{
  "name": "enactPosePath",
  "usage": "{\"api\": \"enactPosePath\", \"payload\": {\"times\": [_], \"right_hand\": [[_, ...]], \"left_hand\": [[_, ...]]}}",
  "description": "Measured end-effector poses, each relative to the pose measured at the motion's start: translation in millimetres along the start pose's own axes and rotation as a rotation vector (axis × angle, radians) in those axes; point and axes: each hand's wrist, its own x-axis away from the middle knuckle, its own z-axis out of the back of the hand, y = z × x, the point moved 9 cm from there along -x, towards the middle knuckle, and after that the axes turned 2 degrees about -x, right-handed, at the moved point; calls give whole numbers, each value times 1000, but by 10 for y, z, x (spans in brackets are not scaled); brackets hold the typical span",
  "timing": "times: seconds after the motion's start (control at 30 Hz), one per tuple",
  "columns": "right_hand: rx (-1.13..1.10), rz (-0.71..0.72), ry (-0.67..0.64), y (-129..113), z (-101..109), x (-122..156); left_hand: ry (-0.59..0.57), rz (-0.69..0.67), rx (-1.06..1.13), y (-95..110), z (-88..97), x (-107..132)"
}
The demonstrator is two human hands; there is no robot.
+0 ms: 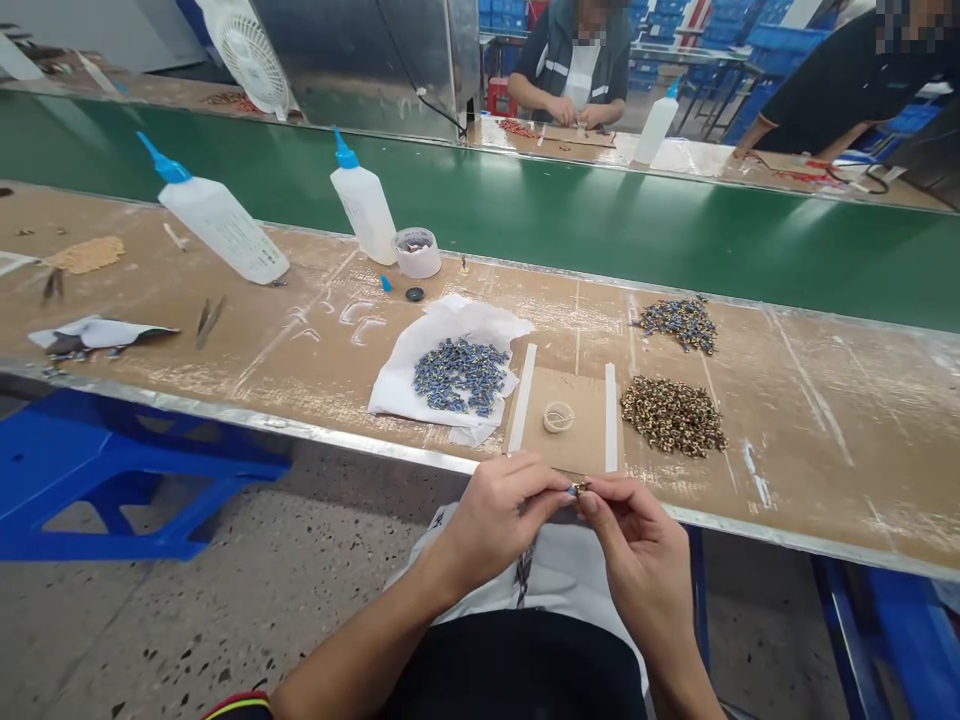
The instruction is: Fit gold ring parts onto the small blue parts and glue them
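Spanning the view, the cardboard-covered workbench (810, 430) has the left hand (495, 510) and right hand (651, 550) meeting at its near edge, both pinched on a tiny blue-and-gold component (576, 489) directly between them.

The bench (825, 490) has a brown top, which is scuffed in several places. On its left lie tweezers (210, 322) and a bottle (223, 228); another bottle (365, 215) stands beside a ring (420, 264). Rightward come white paper (397, 385), a card (536, 430) (with pale strips (610, 415) along two sides), a brown pile (675, 418) and a bluish pile (681, 324).
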Motion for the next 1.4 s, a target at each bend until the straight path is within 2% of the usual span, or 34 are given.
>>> {"api": "enactPosePath", "payload": {"times": [0.2,0.4,0.53,0.67,0.9,1.1,1.2,1.4], "right_hand": [[32,30,-91,-146,-5,110],[-26,123,-133,-339,-30,243],[-26,187,-151,-445,-51,322],[-32,190,-187,-501,-79,378],[-95,134,-264,-512,-72,409],[-97,131,-192,-723,33,265],[-115,114,-140,-824,61,89],[-23,120,-7,-1013,-12,-318]], "left_hand": [[1,-127,-149,215,-9,102],[77,-266,-317,618,191,137],[42,-345,-394,833,211,163],[1,-401,-455,957,189,200],[-81,-363,-480,1056,141,171],[-48,-319,-399,1109,232,-62],[-35,-278,-318,1044,332,-255],[-134,-141,-209,781,554,-643]]}}
